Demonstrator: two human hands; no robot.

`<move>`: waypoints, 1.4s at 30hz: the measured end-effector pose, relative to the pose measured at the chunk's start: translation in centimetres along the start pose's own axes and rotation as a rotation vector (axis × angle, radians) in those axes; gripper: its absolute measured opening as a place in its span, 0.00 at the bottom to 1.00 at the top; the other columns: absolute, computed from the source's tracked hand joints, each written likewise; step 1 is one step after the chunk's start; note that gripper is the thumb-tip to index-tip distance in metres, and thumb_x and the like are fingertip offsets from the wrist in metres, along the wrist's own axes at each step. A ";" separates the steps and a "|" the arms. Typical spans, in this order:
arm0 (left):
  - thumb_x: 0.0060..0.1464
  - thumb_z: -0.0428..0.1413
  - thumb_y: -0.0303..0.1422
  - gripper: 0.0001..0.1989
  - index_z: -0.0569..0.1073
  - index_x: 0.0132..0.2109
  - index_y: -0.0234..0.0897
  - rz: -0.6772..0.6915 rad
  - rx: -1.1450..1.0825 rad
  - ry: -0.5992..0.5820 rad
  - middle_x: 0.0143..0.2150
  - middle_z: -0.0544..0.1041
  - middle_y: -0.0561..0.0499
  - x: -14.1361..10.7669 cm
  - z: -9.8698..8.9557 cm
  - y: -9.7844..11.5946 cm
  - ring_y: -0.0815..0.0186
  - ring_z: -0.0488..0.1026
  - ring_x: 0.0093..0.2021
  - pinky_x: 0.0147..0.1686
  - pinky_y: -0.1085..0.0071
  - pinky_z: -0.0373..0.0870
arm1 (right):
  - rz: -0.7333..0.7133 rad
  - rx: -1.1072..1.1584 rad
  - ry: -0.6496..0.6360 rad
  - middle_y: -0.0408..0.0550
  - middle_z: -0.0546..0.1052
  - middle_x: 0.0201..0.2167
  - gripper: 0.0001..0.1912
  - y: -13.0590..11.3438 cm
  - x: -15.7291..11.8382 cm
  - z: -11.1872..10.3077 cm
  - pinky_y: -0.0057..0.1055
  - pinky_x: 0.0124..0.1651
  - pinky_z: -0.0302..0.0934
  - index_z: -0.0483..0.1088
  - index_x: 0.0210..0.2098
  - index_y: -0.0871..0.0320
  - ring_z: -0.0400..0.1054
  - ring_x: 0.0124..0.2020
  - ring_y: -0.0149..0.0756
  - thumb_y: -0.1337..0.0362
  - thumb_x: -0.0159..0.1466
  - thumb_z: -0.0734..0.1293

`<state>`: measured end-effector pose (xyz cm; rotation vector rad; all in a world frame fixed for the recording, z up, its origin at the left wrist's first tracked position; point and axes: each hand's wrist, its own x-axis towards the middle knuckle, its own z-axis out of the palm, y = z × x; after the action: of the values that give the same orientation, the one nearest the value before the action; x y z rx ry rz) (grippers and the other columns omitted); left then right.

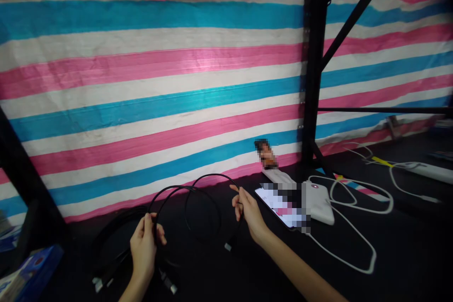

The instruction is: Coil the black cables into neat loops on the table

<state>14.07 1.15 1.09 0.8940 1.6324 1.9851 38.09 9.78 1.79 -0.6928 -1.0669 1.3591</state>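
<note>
A black cable (212, 175) arches in loose loops between my two hands above the dark surface. My left hand (144, 240) is closed around part of its coil, and a metal-tipped plug (169, 283) hangs below. My right hand (247, 210) pinches the cable near its other end, where a second plug (229, 244) dangles beneath the fingers. More black cable (116, 226) lies coiled to the left of my left hand, with another plug end (98, 284) at the lower left; whether it joins the held cable I cannot tell.
Right of my right hand lies a phone (279, 207) with a lit screen, beside a white power bank (320, 204) and a white cord (368, 255). A blue box (38, 271) stands at lower left. A black post (313, 80) rises before the striped sheet (170, 66).
</note>
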 end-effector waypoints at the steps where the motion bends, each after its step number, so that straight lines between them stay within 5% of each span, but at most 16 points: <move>1: 0.45 0.49 0.54 0.24 0.67 0.37 0.37 -0.010 -0.012 -0.011 0.18 0.69 0.55 0.1 -0.1 0.0 0.71 0.62 0.13 0.09 0.81 0.47 | -0.006 0.002 0.000 0.37 0.66 0.18 0.27 0.0 0.0 0.0 0.20 0.13 0.46 0.66 0.45 0.61 0.54 0.10 0.20 0.46 0.57 0.61; 5: 0.44 0.50 0.54 0.25 0.66 0.36 0.36 0.006 -0.069 0.017 0.27 0.75 0.48 0.6 -0.5 0.0 0.63 0.72 0.21 0.10 0.78 0.55 | 0.001 -0.002 0.009 0.36 0.64 0.17 0.28 0.0 0.0 0.0 0.21 0.13 0.45 0.66 0.45 0.61 0.53 0.10 0.21 0.45 0.56 0.61; 16: 0.46 0.49 0.53 0.24 0.69 0.36 0.34 0.022 -0.025 0.043 0.37 0.75 0.41 0.8 -0.6 -0.4 0.57 0.74 0.32 0.12 0.77 0.59 | 0.023 -0.058 -0.009 0.37 0.63 0.17 0.28 0.3 0.0 0.0 0.23 0.15 0.42 0.67 0.45 0.60 0.52 0.11 0.22 0.44 0.56 0.61; 24: 0.47 0.48 0.53 0.23 0.67 0.34 0.35 0.021 -0.072 0.070 0.25 0.73 0.48 0.8 -0.7 -0.1 0.63 0.72 0.24 0.12 0.79 0.57 | 0.034 -0.078 -0.009 0.36 0.63 0.17 0.28 0.2 -0.1 0.1 0.23 0.16 0.41 0.67 0.46 0.60 0.53 0.11 0.21 0.45 0.56 0.61; 30: 0.48 0.48 0.52 0.21 0.65 0.32 0.37 0.044 -0.068 0.047 0.15 0.61 0.59 0.2 -0.4 0.1 0.75 0.56 0.11 0.09 0.81 0.49 | 0.034 -0.075 -0.015 0.36 0.63 0.17 0.28 0.2 -0.2 0.1 0.22 0.15 0.41 0.67 0.46 0.59 0.53 0.11 0.21 0.45 0.57 0.61; 34: 0.48 0.48 0.52 0.21 0.65 0.30 0.37 0.028 -0.028 0.035 0.13 0.56 0.61 -0.2 0.1 -0.2 0.77 0.49 0.10 0.08 0.81 0.46 | 0.030 -0.059 -0.040 0.36 0.62 0.17 0.28 0.2 -0.3 0.2 0.21 0.15 0.42 0.67 0.47 0.59 0.53 0.11 0.21 0.45 0.57 0.61; 42: 0.48 0.46 0.54 0.22 0.64 0.29 0.37 -0.011 0.038 -0.074 0.13 0.60 0.59 -0.4 0.5 -1.0 0.75 0.53 0.12 0.11 0.80 0.47 | -0.012 -0.108 -0.046 0.37 0.64 0.21 0.27 0.4 -0.6 0.5 0.20 0.13 0.41 0.64 0.50 0.57 0.55 0.11 0.20 0.46 0.58 0.59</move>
<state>14.62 1.48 0.08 0.9580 1.6352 1.8967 37.50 9.13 1.54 -0.7361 -1.1865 1.3193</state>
